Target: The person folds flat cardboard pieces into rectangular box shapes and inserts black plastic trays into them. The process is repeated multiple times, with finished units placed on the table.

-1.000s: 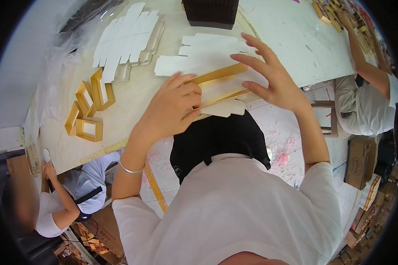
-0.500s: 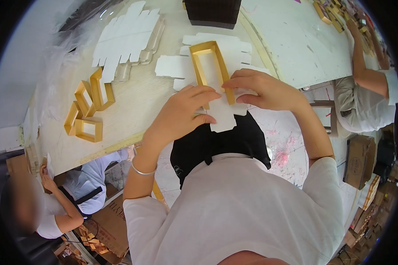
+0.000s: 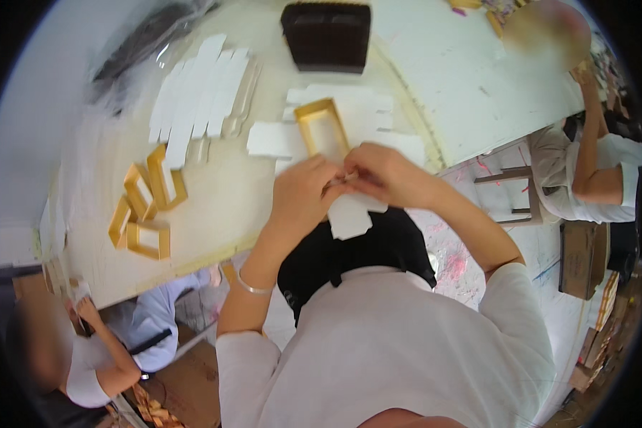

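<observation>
Two hands meet at the near edge of the table (image 3: 435, 93), and between them is one flat white die-cut card blank (image 3: 349, 214) with a gold rectangular frame (image 3: 322, 128) sitting on its far part. My left hand (image 3: 301, 196) is curled over the blank's near portion, fingers folded down and pinching at a small tab. My right hand (image 3: 385, 175) comes in from the other side, thumb and forefinger closed on the same spot; the exact pinch point is hidden where the fingertips touch each other. The blank's lower flap pokes out below my hands, past the table edge and over my dark apron (image 3: 357, 257).

I judge this card to be light and thin, stiff enough to hold flat yet quick to crease along any fold line, so it wants a pinch close to the crease and not at the flap's free end, where it would bend. The gold frame looks like a glossy, slightly slicker strip; I would hold it by its long sides, since its corners probably crush easily.

Left of my hands lie several more gold frames (image 3: 146, 207) in a loose cluster, and beyond them a fanned row of white blanks (image 3: 200, 93). A dark ridged tray (image 3: 326, 36) stands at the far side. Other people sit nearby, right and lower left.
</observation>
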